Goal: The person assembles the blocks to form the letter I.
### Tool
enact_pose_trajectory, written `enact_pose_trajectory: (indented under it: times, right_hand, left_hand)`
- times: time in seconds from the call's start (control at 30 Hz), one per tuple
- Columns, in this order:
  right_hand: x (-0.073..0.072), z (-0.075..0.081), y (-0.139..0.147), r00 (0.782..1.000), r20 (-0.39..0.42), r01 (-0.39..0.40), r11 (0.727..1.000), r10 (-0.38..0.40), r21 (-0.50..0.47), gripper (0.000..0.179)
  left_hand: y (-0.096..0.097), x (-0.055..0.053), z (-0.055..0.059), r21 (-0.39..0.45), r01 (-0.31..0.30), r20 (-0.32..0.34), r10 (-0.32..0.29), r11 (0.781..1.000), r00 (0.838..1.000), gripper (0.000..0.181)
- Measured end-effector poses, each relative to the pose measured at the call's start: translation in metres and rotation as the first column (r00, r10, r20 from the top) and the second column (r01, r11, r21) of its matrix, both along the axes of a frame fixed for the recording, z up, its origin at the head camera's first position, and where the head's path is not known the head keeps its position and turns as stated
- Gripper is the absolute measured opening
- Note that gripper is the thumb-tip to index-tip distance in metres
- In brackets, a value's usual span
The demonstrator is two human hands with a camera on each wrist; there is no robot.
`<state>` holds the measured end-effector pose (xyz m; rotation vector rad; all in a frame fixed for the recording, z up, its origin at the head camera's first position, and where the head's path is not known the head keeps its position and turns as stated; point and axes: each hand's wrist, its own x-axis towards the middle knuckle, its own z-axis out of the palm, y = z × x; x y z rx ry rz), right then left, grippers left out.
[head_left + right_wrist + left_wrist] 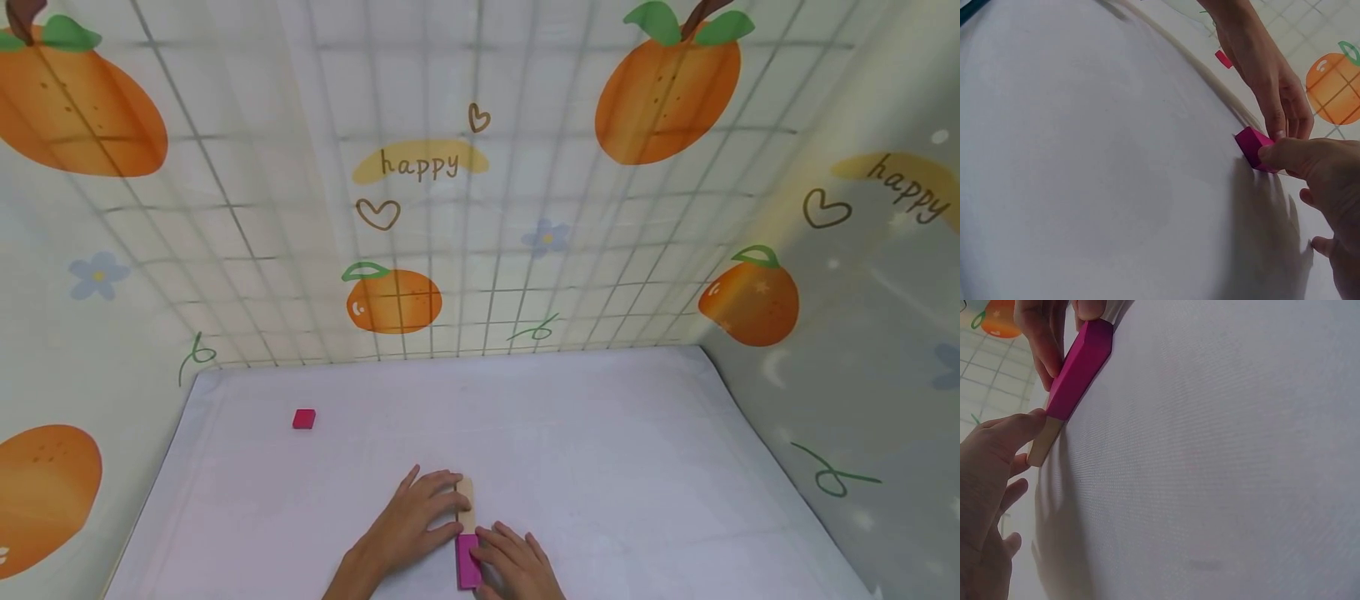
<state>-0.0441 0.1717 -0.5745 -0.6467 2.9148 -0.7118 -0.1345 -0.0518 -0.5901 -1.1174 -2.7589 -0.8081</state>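
A magenta block [468,561] lies on the white cloth, end to end with a pale wooden piece [466,507] with a rounded far end. Whether the two are joined, I cannot tell. My left hand [415,518] holds the wooden piece between thumb and fingers, the thumb near the seam in the left wrist view. My right hand [521,565] grips the magenta block from the right; its thumb [1266,152] presses the near end in the right wrist view. A small red square block [303,419] lies apart, farther off to the left.
White cloth [615,450] covers the table top. A back curtain [480,200] with a grid and orange prints rises at the table's far edge, and a similar side curtain [885,350] hangs along the right.
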Motion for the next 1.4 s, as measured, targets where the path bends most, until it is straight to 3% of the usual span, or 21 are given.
enact_pose_trajectory:
  times: [0.5, 0.6, 0.73, 0.9, 1.13, 1.4]
  right_hand:
    - [0.001, -0.002, 0.001, 1.0, -0.029, 0.005, 1.0, -0.005, 0.006, 0.043]
    - [0.0, -0.006, 0.001, 0.994, -0.108, 0.006, 1.0, -0.008, -0.017, 0.038]
    - [-0.007, -0.014, 0.001, 0.966, -0.258, 0.013, 0.998, -0.03, -0.067, 0.033]
    - [-0.018, -0.017, -0.001, 0.937, -0.347, 0.008, 0.992, -0.052, -0.129, 0.037]
    - [-0.029, -0.011, -0.005, 0.926, -0.376, -0.018, 0.991, -0.033, -0.13, 0.037]
    - [-0.035, -0.008, -0.001, 0.943, -0.333, -0.029, 0.993, -0.012, -0.119, 0.041]
  left_hand:
    - [0.0, -0.001, -0.001, -0.01, -0.005, 0.025, 0.006, 1.0, 1.0, 0.023]
    - [0.001, -0.002, -0.001, -0.004, -0.002, 0.01, 0.002, 1.0, 1.0, 0.023]
    - [0.001, -0.002, -0.001, -0.013, -0.003, 0.008, 0.003, 1.0, 1.0, 0.023]
    - [0.0, -0.002, -0.001, -0.015, -0.008, -0.015, 0.008, 1.0, 1.0, 0.022]
    - [0.0, -0.002, -0.001, 0.004, -0.005, -0.03, 0.005, 1.0, 1.0, 0.023]
    - [0.0, -0.001, 0.005, 0.008, -0.008, 0.001, 0.008, 1.0, 1.0, 0.023]
